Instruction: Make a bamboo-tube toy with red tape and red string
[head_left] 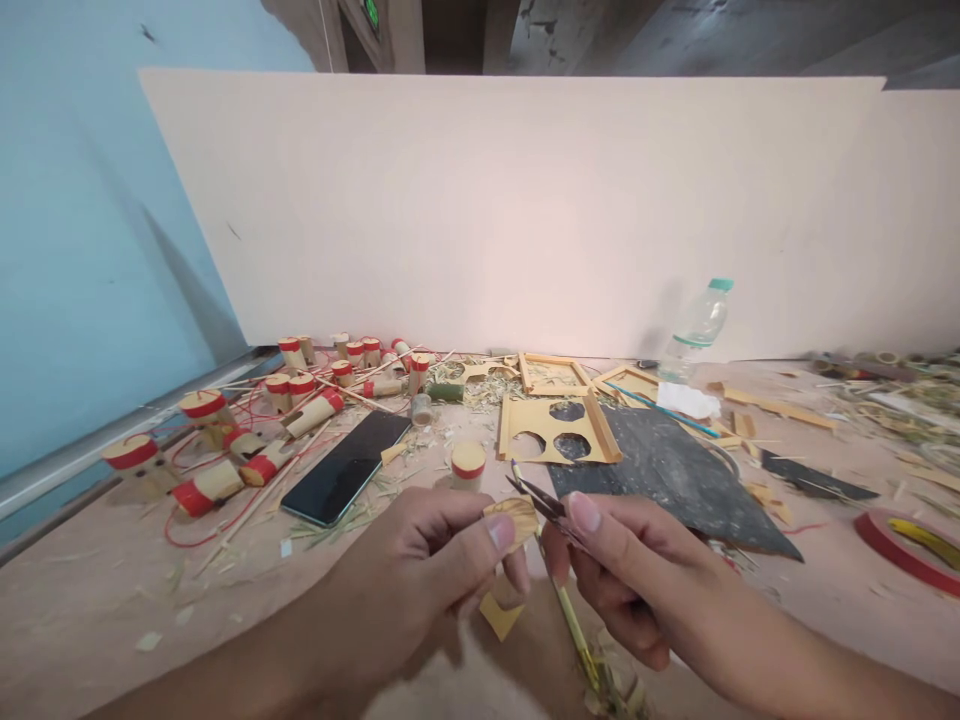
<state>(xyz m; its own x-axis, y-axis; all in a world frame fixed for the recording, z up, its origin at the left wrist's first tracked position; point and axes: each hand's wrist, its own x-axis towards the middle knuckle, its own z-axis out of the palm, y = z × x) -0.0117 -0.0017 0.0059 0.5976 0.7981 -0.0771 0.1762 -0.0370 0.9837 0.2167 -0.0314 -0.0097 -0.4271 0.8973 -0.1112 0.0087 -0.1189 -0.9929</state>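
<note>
Rounded grained piece [526,518], dark pointed scissors [550,507], near centre
Red-banded bamboo cylinders [214,487] are scattered left of a glossy phone [349,470]; the piece is pinched in the left hand [442,550], the scissors gripped in the right hand [637,560], a scuffed black sheet [667,490] spread beyond, and ring-shaped red tape [885,550] laid at right.

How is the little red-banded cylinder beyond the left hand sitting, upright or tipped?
Upright: the cylinder shows its flat, pale round end facing up, with the red band running level below.
</note>
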